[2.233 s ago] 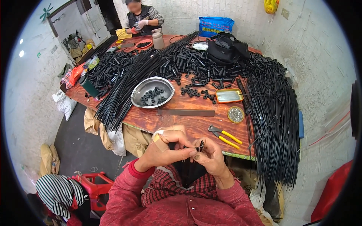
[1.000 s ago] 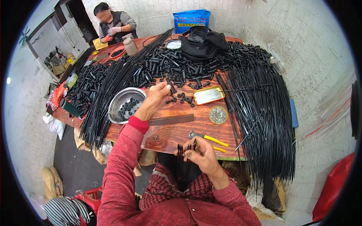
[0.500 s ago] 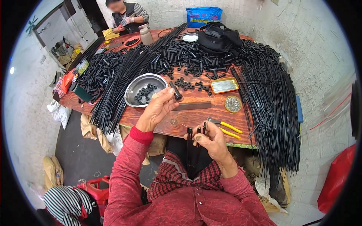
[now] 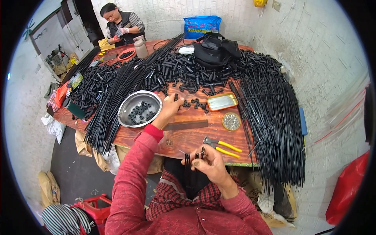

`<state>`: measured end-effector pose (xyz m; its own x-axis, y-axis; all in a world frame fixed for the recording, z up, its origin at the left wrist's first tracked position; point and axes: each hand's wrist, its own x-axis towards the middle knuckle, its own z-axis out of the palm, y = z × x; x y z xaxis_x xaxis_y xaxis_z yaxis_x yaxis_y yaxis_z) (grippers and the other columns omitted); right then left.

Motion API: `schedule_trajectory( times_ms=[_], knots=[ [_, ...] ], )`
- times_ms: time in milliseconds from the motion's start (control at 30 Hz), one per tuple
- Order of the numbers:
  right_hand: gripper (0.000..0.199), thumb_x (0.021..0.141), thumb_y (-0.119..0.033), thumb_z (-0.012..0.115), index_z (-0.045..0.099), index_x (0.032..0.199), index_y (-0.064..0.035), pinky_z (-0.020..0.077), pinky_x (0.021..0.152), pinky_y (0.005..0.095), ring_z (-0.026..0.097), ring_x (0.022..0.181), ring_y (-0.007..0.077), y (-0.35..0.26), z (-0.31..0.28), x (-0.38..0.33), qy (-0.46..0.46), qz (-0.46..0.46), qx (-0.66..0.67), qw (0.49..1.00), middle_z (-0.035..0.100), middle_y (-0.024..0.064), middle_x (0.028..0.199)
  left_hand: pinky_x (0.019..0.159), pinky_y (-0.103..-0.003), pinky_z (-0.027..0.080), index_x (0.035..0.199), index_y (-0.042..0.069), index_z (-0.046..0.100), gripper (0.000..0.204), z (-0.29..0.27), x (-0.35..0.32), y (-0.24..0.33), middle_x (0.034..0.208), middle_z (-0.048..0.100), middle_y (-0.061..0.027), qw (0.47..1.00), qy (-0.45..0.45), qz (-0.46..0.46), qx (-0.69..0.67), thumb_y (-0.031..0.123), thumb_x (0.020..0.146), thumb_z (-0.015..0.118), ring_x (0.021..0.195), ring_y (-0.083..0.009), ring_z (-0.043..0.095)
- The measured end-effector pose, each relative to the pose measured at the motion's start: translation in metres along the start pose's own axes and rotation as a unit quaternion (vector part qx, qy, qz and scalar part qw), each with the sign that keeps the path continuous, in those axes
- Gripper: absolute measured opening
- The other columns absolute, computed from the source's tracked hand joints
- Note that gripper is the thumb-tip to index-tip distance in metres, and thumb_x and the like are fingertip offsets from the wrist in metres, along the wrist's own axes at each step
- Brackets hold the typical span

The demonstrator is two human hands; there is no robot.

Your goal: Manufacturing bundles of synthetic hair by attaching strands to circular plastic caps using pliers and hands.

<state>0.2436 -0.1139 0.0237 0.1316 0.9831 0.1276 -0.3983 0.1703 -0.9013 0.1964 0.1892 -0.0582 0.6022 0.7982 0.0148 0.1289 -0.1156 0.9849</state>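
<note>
left hand (image 4: 171, 107): stretched out to mid-frame over the table (image 4: 184, 137), fingers pinched on a small black tube piece (image 4: 176, 96), just right of the metal bowl (image 4: 140, 108)

right hand (image 4: 209, 162): down near the table's front edge, lower centre, fingers closed around a few thin black rods (image 4: 192, 158) that poke up out of the grip

metal bowl: centre-left of the frame, a layer of little black rings in the bottom

loose bits: more black rings (image 4: 194, 103) scattered on the wood right next to the left hand's fingertips

flat dark bar (image 4: 186, 125): lying on the table just below the left wrist

pliers (image 4: 221, 145): yellow handles, on the table just above the right hand

small tins: an orange-rimmed rectangular tray (image 4: 222, 101) and a round tin of tiny metal parts (image 4: 231, 121), right of centre

black tubes (image 4: 184, 72): a big heap across the upper middle of the table

long black rods (image 4: 274, 117): a huge bundle on the right side, hanging off the front edge; another bundle (image 4: 113, 105) runs diagonally left of the bowl

other person (image 4: 123, 27): top left, at the far end of the table, hands busy with something too small to make out
</note>
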Motion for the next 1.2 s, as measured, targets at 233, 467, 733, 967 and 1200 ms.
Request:
schedule_trajectory(
  times_ms=[233, 467, 733, 967, 1200],
  knots=[
    [0.023, 0.091, -0.019, 0.067, 0.054, 0.096, -0.0007, 0.0533, 0.073, 0.0311, 0.066, 0.08, 0.0172, -0.001, -0.028, -0.002, 0.03, -0.008, 0.013, 0.999, 0.065, 0.012, 0.09, 0.082, -0.04, 0.051, 0.108, 0.01, 0.066, 0.025, 0.023, 0.079, -0.018, 0.099, 0.064, -0.015, 0.887, 0.164, 0.181, 0.393, 0.016, 0.084, 0.062, 0.094, -0.0316, 0.063],
    [0.022, 0.09, -0.017, 0.067, 0.054, 0.096, -0.0008, 0.053, 0.074, 0.0298, 0.066, 0.08, 0.017, -0.003, -0.047, -0.006, 0.052, -0.012, 0.054, 0.997, 0.067, 0.0152, 0.095, 0.086, -0.042, 0.05, 0.108, 0.011, 0.066, 0.029, 0.028, 0.088, -0.02, 0.103, 0.064, -0.0166, 0.867, 0.108, 0.153, 0.462, 0.021, 0.081, 0.065, 0.097, -0.0352, 0.062],
    [0.013, 0.093, -0.004, 0.062, 0.051, 0.097, -0.0025, 0.0521, 0.077, 0.0238, 0.063, 0.096, 0.0124, -0.006, -0.056, -0.011, 0.014, -0.012, 0.08, 0.997, 0.063, 0.0076, 0.103, 0.082, -0.043, 0.05, 0.102, 0.007, 0.064, 0.032, 0.028, 0.07, -0.01, 0.101, 0.065, -0.0183, 0.883, 0.145, 0.18, 0.408, 0.027, 0.077, 0.069, 0.096, -0.0366, 0.063],
    [0.019, 0.091, -0.01, 0.067, 0.05, 0.097, -0.0024, 0.0519, 0.076, 0.0241, 0.058, 0.085, 0.0082, -0.004, -0.053, -0.009, 0.026, -0.008, 0.068, 0.997, 0.062, 0.0061, 0.1, 0.08, -0.043, 0.05, 0.102, 0.005, 0.066, 0.036, 0.025, 0.057, -0.002, 0.093, 0.069, -0.0202, 0.918, 0.121, 0.105, 0.362, 0.034, 0.081, 0.068, 0.089, -0.0373, 0.066],
    [0.019, 0.092, -0.011, 0.066, 0.05, 0.096, -0.0026, 0.0521, 0.076, 0.0254, 0.058, 0.086, 0.0087, -0.003, -0.035, -0.009, 0.017, -0.028, 0.053, 0.998, 0.061, 0.006, 0.099, 0.081, -0.042, 0.05, 0.101, 0.005, 0.067, 0.025, 0.014, 0.027, -0.016, 0.095, 0.069, -0.0195, 0.906, 0.068, 0.188, 0.374, 0.021, 0.082, 0.067, 0.091, -0.0372, 0.066]
  ],
)
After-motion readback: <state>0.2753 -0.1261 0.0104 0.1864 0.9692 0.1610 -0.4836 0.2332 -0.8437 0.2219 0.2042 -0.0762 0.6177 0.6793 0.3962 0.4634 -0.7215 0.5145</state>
